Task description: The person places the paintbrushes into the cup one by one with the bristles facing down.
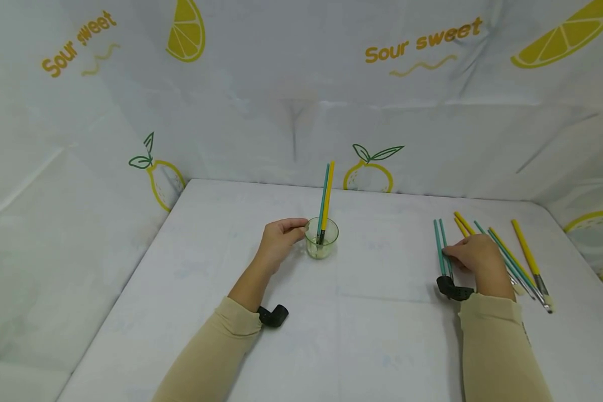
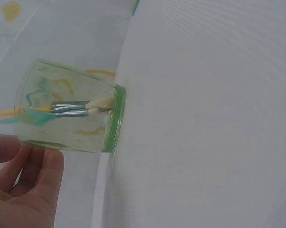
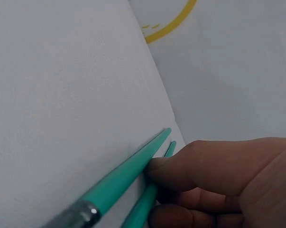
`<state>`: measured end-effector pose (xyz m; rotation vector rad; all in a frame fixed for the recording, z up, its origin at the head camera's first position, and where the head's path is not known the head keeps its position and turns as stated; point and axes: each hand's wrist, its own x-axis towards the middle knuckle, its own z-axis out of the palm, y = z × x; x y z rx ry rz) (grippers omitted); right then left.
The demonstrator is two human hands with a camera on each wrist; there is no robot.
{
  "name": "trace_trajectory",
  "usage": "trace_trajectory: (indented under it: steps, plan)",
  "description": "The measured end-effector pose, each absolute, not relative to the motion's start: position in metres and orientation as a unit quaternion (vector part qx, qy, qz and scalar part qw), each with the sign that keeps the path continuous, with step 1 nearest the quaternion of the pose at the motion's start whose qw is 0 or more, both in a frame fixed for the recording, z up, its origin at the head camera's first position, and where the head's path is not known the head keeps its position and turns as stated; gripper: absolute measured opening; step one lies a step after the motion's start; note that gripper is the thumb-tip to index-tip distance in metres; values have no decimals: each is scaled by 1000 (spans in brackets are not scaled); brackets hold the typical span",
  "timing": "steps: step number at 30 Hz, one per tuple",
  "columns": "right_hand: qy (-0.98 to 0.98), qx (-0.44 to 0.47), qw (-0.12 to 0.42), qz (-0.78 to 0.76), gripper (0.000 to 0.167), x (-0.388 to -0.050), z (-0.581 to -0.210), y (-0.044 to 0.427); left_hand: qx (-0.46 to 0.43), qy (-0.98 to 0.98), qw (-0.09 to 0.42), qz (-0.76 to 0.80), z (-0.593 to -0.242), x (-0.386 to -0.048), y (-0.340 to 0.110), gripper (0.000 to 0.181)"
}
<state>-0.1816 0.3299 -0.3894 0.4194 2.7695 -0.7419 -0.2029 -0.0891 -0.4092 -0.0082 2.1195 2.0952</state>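
Observation:
A clear green-tinted glass (image 1: 314,252) stands upright on the table, holding a yellow paintbrush (image 1: 328,195) and a teal paintbrush (image 1: 324,196) with bristles down. My left hand (image 1: 277,241) holds the glass at its left side near the rim, thumb and fingers against it (image 2: 69,130). At the right, my right hand (image 1: 478,258) pinches the handle of a teal paintbrush (image 1: 445,237) lying on the table. Another teal paintbrush (image 1: 438,240) lies just left of it, also seen nearer the camera in the right wrist view (image 3: 121,183). Part of the pinched brush is hidden by my fingers.
Several yellow and teal paintbrushes lie around and right of my right hand, among them a thick yellow paintbrush (image 1: 524,245). A white cloth (image 1: 382,340) covers the table. Behind it hangs a lemon-printed sheet (image 1: 261,123). Each wrist carries a black camera mount.

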Motion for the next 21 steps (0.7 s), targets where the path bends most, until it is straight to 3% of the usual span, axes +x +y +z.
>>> trace_trajectory:
  steps: [21]
  plan:
    - [954, 145, 107, -241, 38, -181, -394, 332, -4, 707, 82, 702, -409, -202, -88, 25]
